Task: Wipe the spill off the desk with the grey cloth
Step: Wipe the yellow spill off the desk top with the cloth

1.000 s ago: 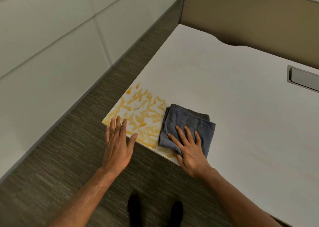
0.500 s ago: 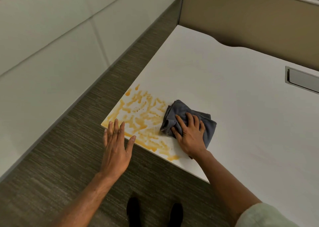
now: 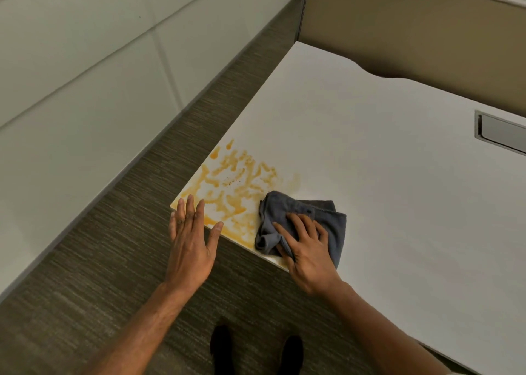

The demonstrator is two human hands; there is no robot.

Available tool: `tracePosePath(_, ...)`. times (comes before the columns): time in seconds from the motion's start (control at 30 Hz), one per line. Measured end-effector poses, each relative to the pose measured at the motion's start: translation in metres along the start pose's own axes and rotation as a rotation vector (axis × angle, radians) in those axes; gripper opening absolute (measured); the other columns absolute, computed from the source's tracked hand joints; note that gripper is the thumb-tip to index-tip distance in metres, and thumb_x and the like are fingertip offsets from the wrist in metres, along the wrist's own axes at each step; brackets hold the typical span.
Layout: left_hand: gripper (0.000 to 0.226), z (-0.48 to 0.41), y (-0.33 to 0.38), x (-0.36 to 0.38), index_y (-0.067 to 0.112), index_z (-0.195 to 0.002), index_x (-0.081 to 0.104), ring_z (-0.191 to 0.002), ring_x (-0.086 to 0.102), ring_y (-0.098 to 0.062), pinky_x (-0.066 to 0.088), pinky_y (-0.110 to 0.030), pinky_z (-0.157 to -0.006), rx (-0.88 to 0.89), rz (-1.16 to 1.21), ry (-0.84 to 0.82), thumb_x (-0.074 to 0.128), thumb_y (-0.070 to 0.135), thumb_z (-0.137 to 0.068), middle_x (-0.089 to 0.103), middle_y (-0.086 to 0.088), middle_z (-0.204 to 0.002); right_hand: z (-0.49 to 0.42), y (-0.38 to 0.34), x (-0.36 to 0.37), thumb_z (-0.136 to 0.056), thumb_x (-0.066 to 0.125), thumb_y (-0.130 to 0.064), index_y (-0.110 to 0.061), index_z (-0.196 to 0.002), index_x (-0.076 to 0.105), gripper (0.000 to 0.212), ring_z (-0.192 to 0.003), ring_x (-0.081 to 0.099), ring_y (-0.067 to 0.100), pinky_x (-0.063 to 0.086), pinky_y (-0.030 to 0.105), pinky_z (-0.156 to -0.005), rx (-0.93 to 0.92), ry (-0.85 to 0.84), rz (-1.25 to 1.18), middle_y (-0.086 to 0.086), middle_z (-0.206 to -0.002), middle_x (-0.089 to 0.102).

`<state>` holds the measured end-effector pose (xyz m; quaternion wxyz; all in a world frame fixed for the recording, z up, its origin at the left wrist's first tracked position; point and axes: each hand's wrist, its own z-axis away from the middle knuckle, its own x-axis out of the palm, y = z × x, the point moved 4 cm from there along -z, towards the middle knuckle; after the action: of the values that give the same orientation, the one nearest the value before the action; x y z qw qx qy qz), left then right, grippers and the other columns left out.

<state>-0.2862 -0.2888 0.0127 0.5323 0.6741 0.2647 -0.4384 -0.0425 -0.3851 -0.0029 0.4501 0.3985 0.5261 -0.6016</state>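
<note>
Wipe barely begun: most of the orange spill is still on the desk corner.

I see my right hand pressed flat, fingers spread, on the grey cloth, which lies bunched and partly folded at the near edge of the white desk, touching the right margin of the spill. I judge the job at an early stage: only a faint smear shows beside the cloth, while thick orange streaks and a few dark specks cover the corner to its left, and 2 drips sit at the far end. My left hand hovers open, fingers close together, over the desk's corner edge, holding nothing.
</note>
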Motion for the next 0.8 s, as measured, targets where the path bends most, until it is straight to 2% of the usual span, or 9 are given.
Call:
tracePosePath(0.07, 0.093, -0.001, -0.005, 0.000, 0.010, -0.163, 0.020, -0.161, -0.009, -0.021, -0.005, -0.045, -0.131, 0.002, -0.005, 0.013, 0.007, 0.075, -0.097, 0.001, -0.005, -0.173, 0.012, 0.001, 0.004, -0.100, 0.023, -0.052, -0.040, -0.159, 0.018, 0.060, -0.156, 0.008, 0.031, 0.010, 0.059, -0.123, 0.006, -0.001, 0.024, 0.005, -0.169, 0.014)
tracePosePath(0.17, 0.093, -0.003, -0.010, 0.000, 0.011, -0.164, 0.020, -0.161, -0.010, -0.021, -0.004, -0.046, -0.130, -0.001, -0.009, 0.020, 0.006, 0.075, -0.098, 0.001, -0.004, -0.172, 0.015, 0.001, 0.011, -0.101, 0.014, -0.068, -0.047, -0.159, 0.000, 0.064, -0.157, -0.013, 0.027, -0.005, 0.058, -0.124, 0.053, -0.022, 0.034, 0.001, -0.171, -0.010)
tracePosePath(0.27, 0.093, -0.005, -0.013, 0.001, 0.010, -0.164, 0.020, -0.161, -0.009, -0.021, -0.003, -0.047, -0.131, -0.007, -0.011, 0.021, 0.007, 0.075, -0.098, 0.002, -0.005, -0.173, 0.004, -0.003, 0.013, -0.096, 0.006, -0.078, -0.047, -0.158, -0.005, 0.070, -0.155, -0.023, 0.027, -0.010, 0.058, -0.123, 0.114, -0.013, 0.045, 0.003, -0.170, -0.016)
tracePosePath(0.33, 0.093, -0.006, -0.016, 0.001, 0.011, -0.164, 0.019, -0.161, -0.009, -0.022, -0.003, -0.047, -0.131, -0.022, -0.009, 0.020, 0.007, 0.075, -0.098, 0.002, -0.006, -0.173, -0.012, -0.004, 0.013, -0.095, 0.001, -0.075, -0.046, -0.159, -0.003, 0.070, -0.154, -0.025, 0.027, -0.012, 0.057, -0.123, 0.190, 0.007, 0.031, 0.004, -0.170, -0.017)
tracePosePath(0.43, 0.090, -0.006, -0.019, 0.001, 0.011, -0.164, 0.020, -0.161, -0.009, -0.023, -0.004, -0.045, -0.130, -0.027, -0.020, 0.025, 0.009, 0.073, -0.099, 0.003, -0.007, -0.173, -0.047, -0.011, 0.010, -0.099, 0.011, -0.070, -0.044, -0.160, 0.002, 0.067, -0.154, -0.025, 0.029, -0.013, 0.058, -0.123, 0.279, 0.016, -0.020, 0.004, -0.170, -0.015)
tracePosePath(0.6, 0.086, -0.006, -0.028, -0.002, 0.008, -0.162, 0.025, -0.162, -0.004, -0.025, 0.002, -0.050, -0.131, -0.042, -0.007, 0.045, 0.018, 0.068, -0.100, 0.007, -0.009, -0.172, -0.077, -0.043, 0.014, -0.102, 0.024, -0.060, -0.044, -0.160, 0.003, 0.064, -0.155, -0.022, 0.032, -0.010, 0.060, -0.122, 0.135, -0.045, 0.026, 0.003, -0.171, -0.012)
tracePosePath(0.8, 0.092, -0.006, -0.033, -0.006, 0.010, -0.163, 0.023, -0.162, -0.006, -0.024, -0.002, -0.046, -0.131, -0.057, -0.015, 0.048, 0.008, 0.074, -0.098, 0.005, -0.009, -0.173, -0.033, -0.062, 0.032, -0.098, 0.036, -0.043, -0.044, -0.159, 0.000, 0.071, -0.154, -0.026, 0.028, -0.008, 0.060, -0.124, 0.006, -0.050, 0.007, -0.001, -0.170, -0.015)
